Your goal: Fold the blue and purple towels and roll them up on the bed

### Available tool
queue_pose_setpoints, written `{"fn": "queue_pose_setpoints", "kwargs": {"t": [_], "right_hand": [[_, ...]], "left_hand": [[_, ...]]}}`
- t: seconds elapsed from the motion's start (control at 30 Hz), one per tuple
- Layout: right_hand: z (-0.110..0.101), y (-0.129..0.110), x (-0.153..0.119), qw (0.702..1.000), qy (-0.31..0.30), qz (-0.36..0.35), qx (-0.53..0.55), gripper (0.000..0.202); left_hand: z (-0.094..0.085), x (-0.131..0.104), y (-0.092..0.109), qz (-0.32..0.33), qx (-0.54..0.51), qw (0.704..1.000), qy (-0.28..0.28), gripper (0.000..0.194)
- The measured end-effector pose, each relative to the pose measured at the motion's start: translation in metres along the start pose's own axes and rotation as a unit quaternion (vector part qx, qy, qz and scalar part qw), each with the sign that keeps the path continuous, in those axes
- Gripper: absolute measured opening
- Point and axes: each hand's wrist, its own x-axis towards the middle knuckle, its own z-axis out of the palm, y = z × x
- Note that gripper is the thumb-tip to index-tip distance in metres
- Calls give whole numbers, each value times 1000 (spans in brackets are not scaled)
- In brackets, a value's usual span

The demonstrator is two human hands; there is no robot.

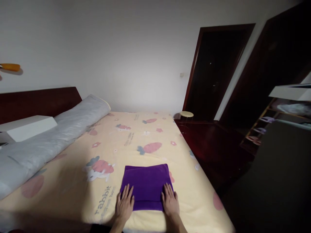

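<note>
A purple folded cloth (147, 181) lies flat on the bed near its front edge, with a fold line running across its near part. My left hand (125, 202) rests flat on the cloth's left side, fingers stretched forward. On the opposite side my right hand (170, 200) lies flat too, its fingers pointing away from me over the right edge. Both palms face down and neither hand grips anything. Beneath the cloth is a cream bed sheet (136, 129) printed with carrots and rabbits.
Along the left of the bed runs a grey rolled bundle (70, 126), with a white box (31, 127) beside it near the dark headboard (39, 100). A round stool (186, 114) stands past the bed's far right corner. At right is a rack (257, 129) with shoes.
</note>
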Motion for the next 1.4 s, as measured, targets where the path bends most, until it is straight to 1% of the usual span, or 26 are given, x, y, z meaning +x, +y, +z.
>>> {"fn": "queue_pose_setpoints", "kwargs": {"t": [0.07, 0.1, 0.13, 0.2, 0.3, 0.33, 0.37, 0.4, 0.43, 0.53, 0.6, 0.63, 0.7, 0.73, 0.8, 0.87, 0.9, 0.93, 0.97, 1.03, 1.13, 1.2, 1.23, 1.27, 1.33, 1.4], "right_hand": [[-2, 16, 3, 1000, 13, 14, -13, 55], [-2, 17, 3, 1000, 20, 10, -13, 55], [-1, 11, 3, 1000, 26, -2, -7, 53], [3, -13, 2, 998, 19, -56, 16, 49], [10, -57, 0, 979, -49, -184, 66, 49], [12, -66, 1, 973, -69, -207, 76, 50], [13, -69, 2, 972, -80, -209, 79, 50], [13, -67, 3, 976, -79, -189, 74, 50], [12, -60, 6, 984, -68, -154, 62, 50], [7, -20, 13, 999, -17, -27, 15, 52], [3, 4, 16, 1000, -1, 8, -4, 54], [2, 9, 17, 1000, 3, 12, -9, 55], [2, 6, 17, 1000, 11, 10, -11, 55], [3, -2, 16, 1000, 14, 1, -5, 54], [6, -27, 13, 998, -2, -54, 21, 51], [10, -54, 10, 987, -48, -142, 57, 50], [11, -65, 9, 979, -74, -176, 71, 51], [11, -72, 8, 974, -93, -193, 79, 51], [11, -76, 9, 973, -104, -190, 80, 51], [6, -70, 11, 983, -101, -139, 60, 51], [-6, -40, 16, 996, -78, -35, 12, 54], [-13, -21, 19, 997, -74, -5, -9, 56], [-15, -14, 20, 997, -74, 0, -14, 56], [-16, -11, 21, 997, -74, 2, -15, 57], [-14, -16, 21, 998, -69, -3, -7, 56], [-9, -33, 19, 997, -67, -40, 18, 55]], "left_hand": [[-2, -1, -9, -12, 14, 1000, 9, 51], [-2, -1, -7, -8, 14, 1000, 15, 51], [0, 0, -2, 4, 7, 1000, 21, 52], [6, 3, 19, 51, -22, 998, 22, 56], [14, 12, 50, 109, -72, 991, -22, 59], [15, 15, 54, 110, -80, 990, -40, 59], [16, 17, 54, 103, -82, 990, -52, 59], [15, 18, 49, 88, -77, 992, -56, 59], [14, 18, 40, 69, -66, 994, -53, 58], [8, 14, -1, -3, -13, 1000, -16, 54], [4, 8, -23, -46, 24, 998, 24, 52], [2, 6, -29, -62, 38, 996, 47, 52], [0, 4, -29, -64, 44, 994, 83, 52], [0, 5, -23, -42, 34, 995, 84, 52], [3, 8, -4, 52, -7, 998, 46, 53], [6, 12, 16, 148, -52, 988, -9, 53], [9, 15, 23, 168, -66, 983, -26, 53], [10, 17, 26, 167, -72, 983, -35, 54], [11, 19, 25, 147, -71, 986, -37, 54], [12, 22, 12, 91, -53, 994, -34, 56], [9, 23, -29, 18, -9, 1000, -21, 53], [5, 24, -54, -23, 24, 999, 0, 50], [3, 24, -62, -37, 37, 999, 14, 49], [0, 25, -66, -45, 45, 998, 28, 49], [-4, 28, -60, -23, 41, 998, 44, 49], [-5, 32, -41, 56, 6, 998, 29, 51]]}}
